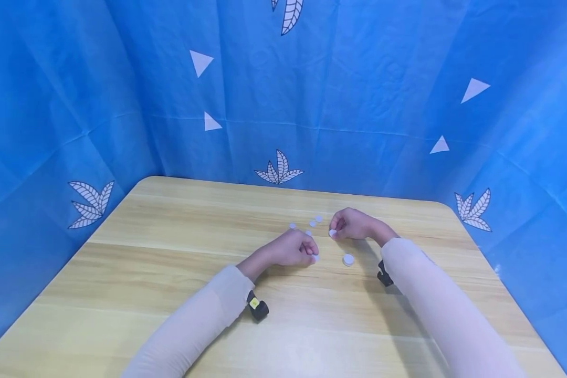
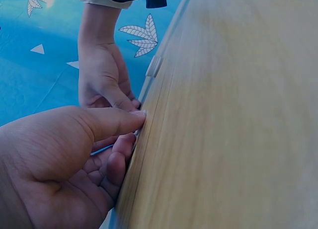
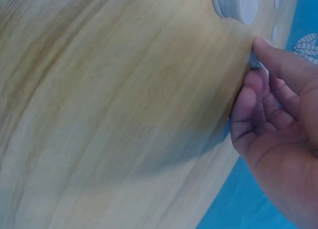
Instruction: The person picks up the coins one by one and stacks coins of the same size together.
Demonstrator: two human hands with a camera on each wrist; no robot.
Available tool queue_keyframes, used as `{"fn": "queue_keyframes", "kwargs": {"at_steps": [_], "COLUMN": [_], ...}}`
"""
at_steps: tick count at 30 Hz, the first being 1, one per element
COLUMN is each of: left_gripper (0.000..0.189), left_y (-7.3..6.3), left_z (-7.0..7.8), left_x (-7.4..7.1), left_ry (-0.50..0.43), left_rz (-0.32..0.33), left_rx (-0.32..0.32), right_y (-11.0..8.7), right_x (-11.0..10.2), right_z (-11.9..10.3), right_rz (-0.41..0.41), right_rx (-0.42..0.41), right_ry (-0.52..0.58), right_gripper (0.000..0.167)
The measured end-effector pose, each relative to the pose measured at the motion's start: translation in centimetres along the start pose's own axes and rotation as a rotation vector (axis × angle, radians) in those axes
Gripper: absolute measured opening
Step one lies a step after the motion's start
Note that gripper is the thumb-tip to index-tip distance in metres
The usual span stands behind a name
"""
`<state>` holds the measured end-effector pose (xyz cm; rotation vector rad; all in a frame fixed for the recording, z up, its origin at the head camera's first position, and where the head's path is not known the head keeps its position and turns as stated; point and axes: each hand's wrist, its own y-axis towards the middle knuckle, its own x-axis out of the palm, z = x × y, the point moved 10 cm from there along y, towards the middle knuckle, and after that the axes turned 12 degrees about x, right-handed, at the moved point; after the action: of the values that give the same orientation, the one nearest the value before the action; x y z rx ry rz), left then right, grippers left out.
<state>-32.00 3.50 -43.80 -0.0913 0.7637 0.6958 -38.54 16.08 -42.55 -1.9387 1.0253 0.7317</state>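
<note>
Down low over the wooden surface (image 1: 123,262), both hands are nearly closed, each with a small thing in its fingertips. The left hand (image 1: 290,248) pinches 1 white disc (image 1: 315,258). The right hand (image 1: 353,224) pinches another white disc (image 1: 333,233), a bit farther away. A short stack (image 1: 348,260) of white discs sits near both hands, to the right of the left hand. Past the left hand, 4 loose discs (image 1: 318,219) lie flat. Blue cloth (image 1: 359,105) hangs behind.
</note>
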Motion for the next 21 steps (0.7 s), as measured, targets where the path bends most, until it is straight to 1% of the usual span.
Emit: {"fn": "queue_keyframes", "kwargs": {"at_steps": [2,7,11,17,21], "left_gripper": [0.011,0.011,0.011,0.011,0.011], "left_y": [0.10,0.22,0.14,0.06,0.13], "left_z": [0.02,-0.08,-0.05,-0.06,-0.16], "left_x": [-0.02,-0.06,0.01,0.02,0.10], "left_ry": [0.003,-0.003,-0.011,-0.006,-0.010], "left_rz": [0.000,0.003,0.002,0.003,0.005], "left_rx": [0.004,0.002,-0.001,-0.002,0.000], "right_y": [-0.05,-0.19,-0.37,-0.58,-0.87], "right_x": [-0.11,-0.21,-0.20,-0.18,-0.45], "right_z": [-0.03,-0.20,-0.18,0.25,0.55], "right_rz": [0.002,0.007,0.008,0.003,0.009], "right_rx": [-0.005,-0.047,-0.077,-0.095,-0.110], "right_ry": [0.002,0.025,0.059,0.126,0.146], "right_gripper": [0.014,0.017,0.016,0.014,0.014]}}
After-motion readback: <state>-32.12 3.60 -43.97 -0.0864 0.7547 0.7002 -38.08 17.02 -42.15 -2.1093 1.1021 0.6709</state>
